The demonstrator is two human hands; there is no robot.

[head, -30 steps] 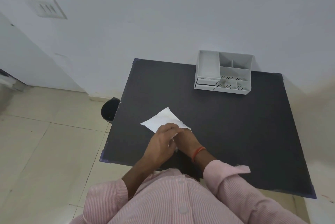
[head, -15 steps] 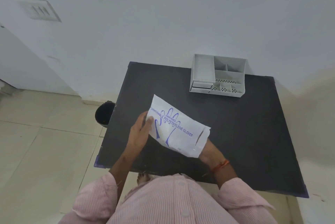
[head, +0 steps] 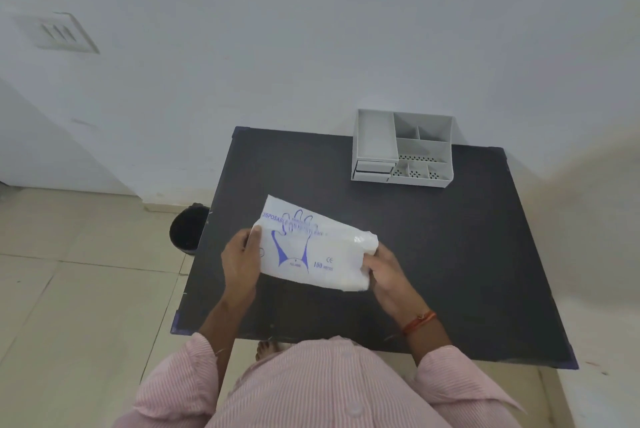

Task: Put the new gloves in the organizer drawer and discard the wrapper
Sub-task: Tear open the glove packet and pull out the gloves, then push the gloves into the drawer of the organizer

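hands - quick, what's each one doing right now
Left hand: closed on the left end of the glove packet.
Right hand: closed on the packet's right end.

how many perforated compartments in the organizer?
4 on the organizer: one wide behind three small in front, left, middle, right. Other floors look solid.

bin [head: 188, 228]: partly behind table [head: 450, 254] | packet [head: 311, 251] print: blurred

Dark table [head: 450, 254], wall switch plate [head: 59, 33], tiled floor [head: 69, 306]
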